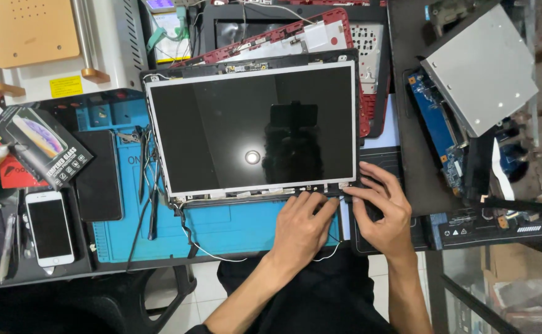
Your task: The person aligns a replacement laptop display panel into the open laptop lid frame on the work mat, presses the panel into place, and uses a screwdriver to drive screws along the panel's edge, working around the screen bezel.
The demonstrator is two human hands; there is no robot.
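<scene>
Both hands are set at the lower right corner of a bare laptop screen panel (pixel 252 133). The left hand (pixel 302 226) is laid palm down on the blue work mat (pixel 221 229), its fingers stretched forward and pressed against the panel's bottom edge. The right hand (pixel 382 210) is curled just beside it, its fingertips drawn together at the panel's corner near a thin white wire (pixel 221 255); whether something is actually pinched there cannot be made out. The panel is lain flat, dark glass up, with a ceiling light mirrored in it, directly ahead of the hands and touching their fingertips. The mat is spread over a dark, crowded workbench, below which a pale tiled floor is seen. Loose black cables (pixel 150 185) are trailed along the panel's left side. Behind the panel a red laptop shell (pixel 345 37) is partly covered. To the right, a blue circuit board (pixel 435 120) and a silver optical drive (pixel 481 68) are placed. At the left, a white phone (pixel 49 227), a dark phone (pixel 97 176) and a screen protector box (pixel 42 145) are laid out, with a beige machine (pixel 42 43) cut off at the upper edge.
</scene>
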